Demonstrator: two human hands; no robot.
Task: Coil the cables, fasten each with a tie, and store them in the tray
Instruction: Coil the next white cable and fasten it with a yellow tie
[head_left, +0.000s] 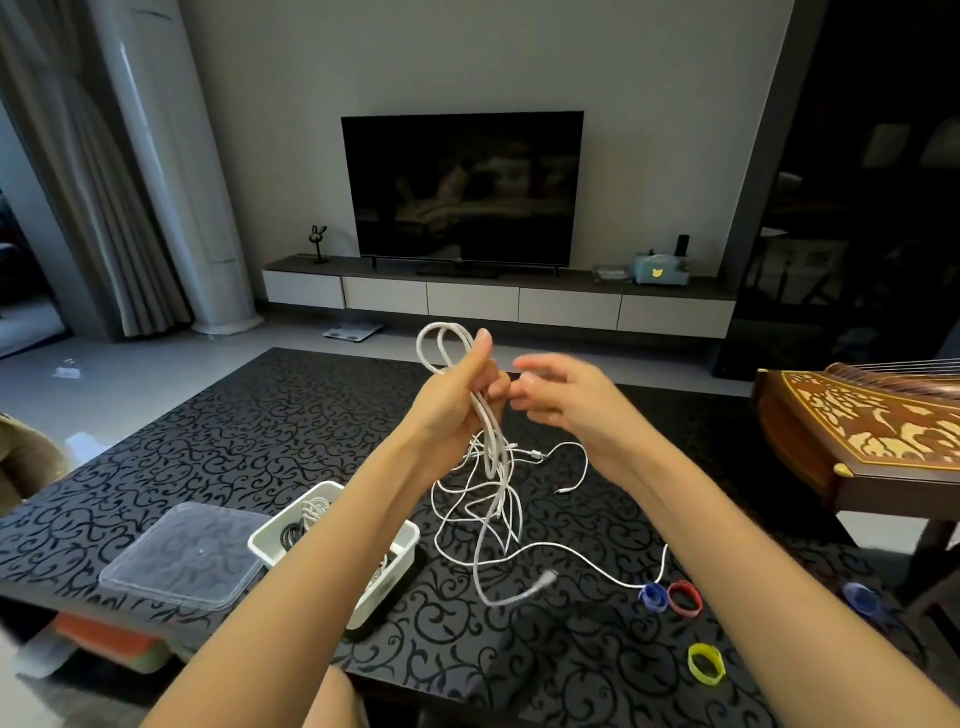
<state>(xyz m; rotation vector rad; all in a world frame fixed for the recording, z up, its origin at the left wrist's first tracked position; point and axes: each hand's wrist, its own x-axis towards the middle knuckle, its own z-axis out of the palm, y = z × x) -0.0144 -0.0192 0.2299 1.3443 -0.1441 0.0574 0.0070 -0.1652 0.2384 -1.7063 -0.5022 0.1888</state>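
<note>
We judge this to be the coiling step. Our left hand (457, 397) is clamped around a bundle of loops of a white cable (441, 343), thumb up along the strands, held in the air beyond the tray (260, 540) and to its right. Our right hand (563, 402) hovers just beside the left. It is blurred, its fingers are apart and loose, and we can see no strand between them.

The cable is thin, white and limp. A couple of long loops stand above the fist and more hang below it. The rest trails down into a loose tangle (493, 514) of white leads on the table (234, 441), right of the tray, with a plug end (545, 578) lying nearest us.

Next we will probably need the right hand to catch the hanging length and feed another loop into the left. The slack should be drawn clear of the tangle so it does not drag the other leads along.

The ties lie further right of the tray: a blue tie (653, 597), a red tie (685, 597) and a yellow tie (706, 663). A clear lid (182, 558) sits just left of the tray, which already holds some coiled leads (306, 517).
</note>
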